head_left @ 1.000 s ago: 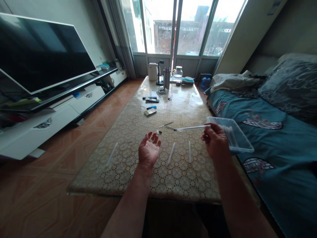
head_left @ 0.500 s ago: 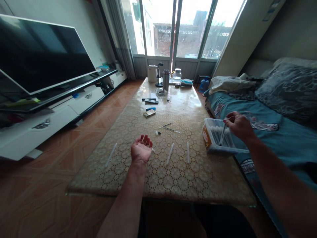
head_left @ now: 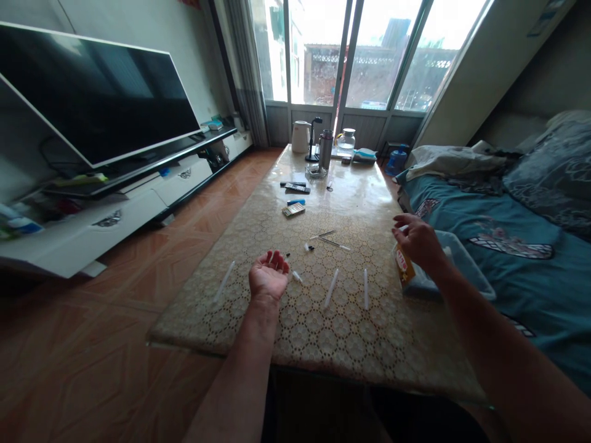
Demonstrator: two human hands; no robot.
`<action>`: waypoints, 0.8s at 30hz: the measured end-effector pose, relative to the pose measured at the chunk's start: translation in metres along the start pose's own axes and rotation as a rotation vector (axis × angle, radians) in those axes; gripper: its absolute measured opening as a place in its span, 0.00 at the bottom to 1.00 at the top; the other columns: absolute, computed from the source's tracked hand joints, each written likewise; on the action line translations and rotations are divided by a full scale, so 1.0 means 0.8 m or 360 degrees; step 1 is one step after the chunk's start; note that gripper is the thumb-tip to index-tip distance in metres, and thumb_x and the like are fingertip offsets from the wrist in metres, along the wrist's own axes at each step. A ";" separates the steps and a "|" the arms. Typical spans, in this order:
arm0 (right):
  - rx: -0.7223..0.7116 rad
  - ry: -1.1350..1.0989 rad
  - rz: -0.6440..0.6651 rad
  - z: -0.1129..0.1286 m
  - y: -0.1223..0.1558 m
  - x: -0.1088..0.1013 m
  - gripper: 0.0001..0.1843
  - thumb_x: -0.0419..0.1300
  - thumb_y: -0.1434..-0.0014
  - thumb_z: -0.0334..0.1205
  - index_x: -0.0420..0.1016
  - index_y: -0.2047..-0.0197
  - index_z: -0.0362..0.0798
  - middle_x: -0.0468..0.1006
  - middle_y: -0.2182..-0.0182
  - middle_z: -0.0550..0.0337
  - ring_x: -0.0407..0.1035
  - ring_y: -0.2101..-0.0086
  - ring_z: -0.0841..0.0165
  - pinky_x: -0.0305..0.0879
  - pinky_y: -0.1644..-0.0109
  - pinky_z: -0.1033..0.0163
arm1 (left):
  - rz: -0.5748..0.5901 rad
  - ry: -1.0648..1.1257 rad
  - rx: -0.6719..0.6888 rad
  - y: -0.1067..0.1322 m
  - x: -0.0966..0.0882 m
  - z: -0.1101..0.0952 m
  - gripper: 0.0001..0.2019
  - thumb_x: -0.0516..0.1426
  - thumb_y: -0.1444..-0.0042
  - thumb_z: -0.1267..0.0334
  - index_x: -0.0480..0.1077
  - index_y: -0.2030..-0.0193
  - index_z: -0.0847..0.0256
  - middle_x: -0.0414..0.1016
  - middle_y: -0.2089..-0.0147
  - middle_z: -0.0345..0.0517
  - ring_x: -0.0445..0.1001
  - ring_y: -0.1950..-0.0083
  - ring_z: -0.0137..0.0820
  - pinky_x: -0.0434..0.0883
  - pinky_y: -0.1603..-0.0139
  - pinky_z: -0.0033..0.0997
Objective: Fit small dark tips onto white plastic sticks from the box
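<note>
At a patterned table [head_left: 318,341], the right hand [head_left: 409,237] hovers by the clear box [head_left: 471,271], no longer gripping the white tube it lowered there half a second ago.

Its fingers now reach forward, thumb apart, pinching nothing that shows; the left hand [head_left: 268,275] lies palm up as before, fingers half curled and slightly spread. Beside it, a white cap [head_left: 297,277], mostly hidden by the hand earlier, now shows whole, and a black bit [head_left: 288,255] has come into view near the fingertips. Three tubes [head_left: 331,288] remain on the table, two refills [head_left: 335,243] crossing beyond them. The box's orange label [head_left: 402,264] bears pale letters on red, too blurred to read; print on the small pack [head_left: 293,210] is likewise illegible.
</note>
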State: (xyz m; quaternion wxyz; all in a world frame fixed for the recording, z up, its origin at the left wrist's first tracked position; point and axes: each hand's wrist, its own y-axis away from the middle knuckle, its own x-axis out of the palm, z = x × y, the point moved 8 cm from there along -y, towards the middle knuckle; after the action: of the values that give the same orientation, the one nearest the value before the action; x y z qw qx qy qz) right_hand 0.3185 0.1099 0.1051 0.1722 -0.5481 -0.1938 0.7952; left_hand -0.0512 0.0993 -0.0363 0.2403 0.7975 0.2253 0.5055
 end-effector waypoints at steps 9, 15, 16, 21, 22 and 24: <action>0.0029 0.0225 0.0883 0.075 0.020 0.175 0.11 0.55 0.40 0.36 0.78 0.59 0.47 0.81 0.61 0.52 0.73 0.60 0.64 0.61 0.57 0.66 | -0.0018 0.0077 0.0016 -0.002 -0.005 -0.012 0.03 0.55 0.50 0.67 0.68 0.67 0.61 0.73 0.66 0.43 0.71 0.67 0.28 0.65 0.64 0.30; 0.0126 0.0344 0.0905 0.075 0.008 0.232 0.16 0.55 0.41 0.34 0.75 0.51 0.42 0.75 0.51 0.42 0.68 0.50 0.58 0.60 0.50 0.62 | -0.0023 0.0073 0.0005 -0.003 -0.005 -0.011 0.03 0.55 0.50 0.67 0.68 0.67 0.61 0.73 0.66 0.44 0.71 0.67 0.29 0.65 0.64 0.30; 0.0139 0.0357 0.0915 0.074 0.006 0.238 0.16 0.55 0.41 0.33 0.75 0.51 0.42 0.75 0.52 0.41 0.68 0.50 0.57 0.60 0.50 0.61 | -0.0024 0.0075 0.0003 -0.003 -0.006 -0.011 0.03 0.55 0.50 0.67 0.68 0.67 0.61 0.73 0.66 0.44 0.71 0.67 0.29 0.65 0.65 0.30; 0.0179 0.0396 0.0977 0.071 0.003 0.256 0.14 0.53 0.41 0.29 0.78 0.57 0.43 0.77 0.55 0.42 0.71 0.54 0.58 0.61 0.53 0.62 | -0.0017 0.0086 -0.0004 -0.003 -0.007 -0.013 0.03 0.55 0.50 0.67 0.69 0.67 0.61 0.73 0.66 0.44 0.71 0.68 0.29 0.65 0.65 0.30; 0.0186 0.0400 0.0982 0.070 0.004 0.257 0.14 0.52 0.42 0.28 0.78 0.57 0.43 0.77 0.55 0.42 0.71 0.54 0.58 0.61 0.54 0.62 | -0.0015 0.0088 -0.0003 -0.003 -0.007 -0.013 0.03 0.55 0.50 0.67 0.69 0.67 0.61 0.73 0.66 0.44 0.71 0.68 0.29 0.65 0.65 0.30; 0.0196 0.0397 0.0990 0.070 0.005 0.258 0.14 0.52 0.42 0.28 0.78 0.58 0.43 0.78 0.56 0.42 0.71 0.56 0.59 0.61 0.55 0.63 | -0.0010 0.0087 -0.0002 -0.001 -0.006 -0.013 0.03 0.55 0.50 0.67 0.69 0.67 0.61 0.73 0.66 0.44 0.71 0.68 0.29 0.66 0.65 0.30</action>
State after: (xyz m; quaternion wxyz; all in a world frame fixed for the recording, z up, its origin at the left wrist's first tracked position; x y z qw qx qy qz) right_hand 0.1955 0.1998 -0.0446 -0.0236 -0.6626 0.0536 0.7466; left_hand -0.0627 0.0987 -0.0367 0.2362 0.7825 0.2338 0.5265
